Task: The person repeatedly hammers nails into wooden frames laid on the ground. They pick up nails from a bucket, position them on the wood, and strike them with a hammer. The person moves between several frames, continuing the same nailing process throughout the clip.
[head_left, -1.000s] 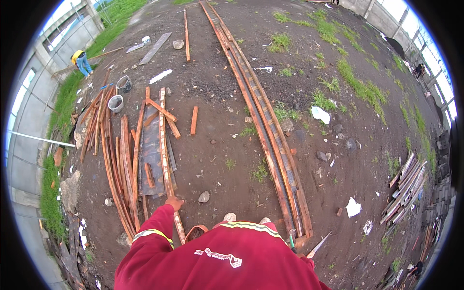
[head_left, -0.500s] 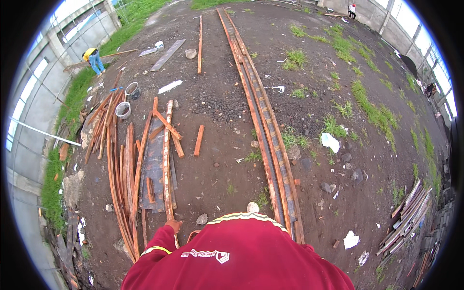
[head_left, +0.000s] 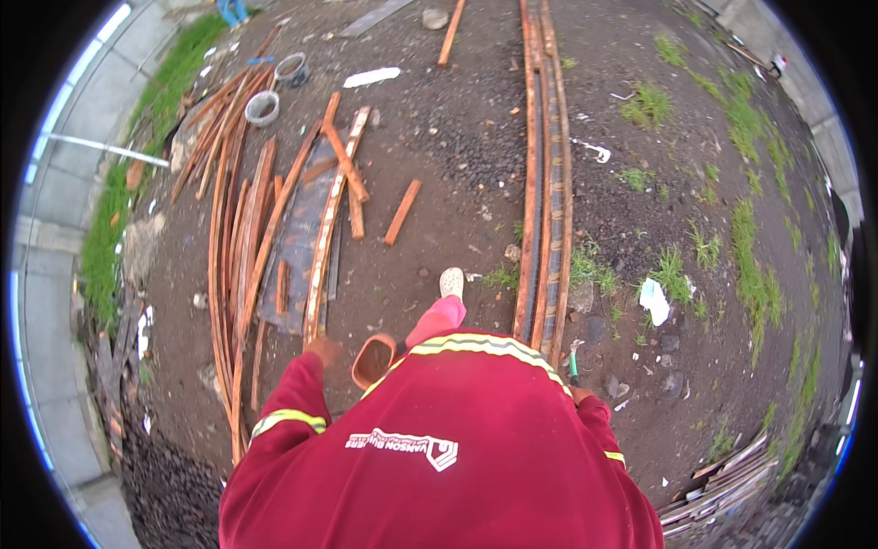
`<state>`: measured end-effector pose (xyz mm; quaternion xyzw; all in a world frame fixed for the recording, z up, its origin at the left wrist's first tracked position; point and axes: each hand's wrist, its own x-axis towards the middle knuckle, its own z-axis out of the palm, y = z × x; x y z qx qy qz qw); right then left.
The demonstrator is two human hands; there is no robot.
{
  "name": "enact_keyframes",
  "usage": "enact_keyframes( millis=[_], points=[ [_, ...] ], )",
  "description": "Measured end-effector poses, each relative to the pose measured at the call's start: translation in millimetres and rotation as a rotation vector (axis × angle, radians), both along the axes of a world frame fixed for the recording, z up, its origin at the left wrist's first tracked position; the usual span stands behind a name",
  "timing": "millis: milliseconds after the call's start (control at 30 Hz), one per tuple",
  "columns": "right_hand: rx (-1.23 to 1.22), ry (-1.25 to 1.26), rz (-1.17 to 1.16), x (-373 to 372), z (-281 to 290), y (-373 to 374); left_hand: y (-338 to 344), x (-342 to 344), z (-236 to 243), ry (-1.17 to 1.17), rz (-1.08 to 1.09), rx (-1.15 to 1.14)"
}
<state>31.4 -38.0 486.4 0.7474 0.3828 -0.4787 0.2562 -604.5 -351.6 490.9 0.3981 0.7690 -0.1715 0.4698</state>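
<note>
My left hand (head_left: 324, 351) is at the lower end of a long wooden strip with pale patches (head_left: 331, 220). Motion blur hides whether its fingers grip the strip. On the right, my right hand (head_left: 581, 394) is closed around the green handle of a hammer (head_left: 574, 364), head upward. The hammer is beside the lower end of the long timber rails (head_left: 540, 183). Between my left arm and my body, a brown open-topped pouch-like thing (head_left: 373, 360) shows its rim. My pale perforated shoe (head_left: 451, 283) is ahead of me on the soil.
Long timber lengths (head_left: 240, 256) lie in a heap at left, beside a dark flat sheet (head_left: 294, 229) and a short wood piece (head_left: 402, 212). Two buckets (head_left: 262, 109) stand beyond. Stones (head_left: 671, 382) and stacked strips (head_left: 722, 485) lie right. Another person's legs (head_left: 232, 11) show far left.
My view has tipped down and come forward over the ground. My right hand with the hammer, the pouch-like thing and my leg have come into view. My left hand remains by the strip's lower end.
</note>
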Motion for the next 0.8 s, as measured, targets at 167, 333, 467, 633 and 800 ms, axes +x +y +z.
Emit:
enact_keyframes(
  millis=[167,333,467,633,800],
  points=[
    [-0.053,0.101,-0.013,-55.4,26.2,83.4,90.3,-40.6,13.1,0.165,0.155,0.292],
    [-0.074,0.16,-0.058,-104.9,44.0,149.9,198.9,-75.0,58.6,0.208,0.536,0.394],
    [-0.042,0.242,-0.161,-137.9,49.3,195.2,260.5,-98.2,70.8,0.144,0.679,0.533],
    [-0.027,0.369,-0.323,-177.9,32.6,261.8,286.4,-127.3,27.7,0.106,0.799,0.494],
    [-0.048,0.51,-0.47,-224.8,43.5,357.1,318.3,-146.6,-23.0,-0.198,0.514,-0.028]
  ],
)
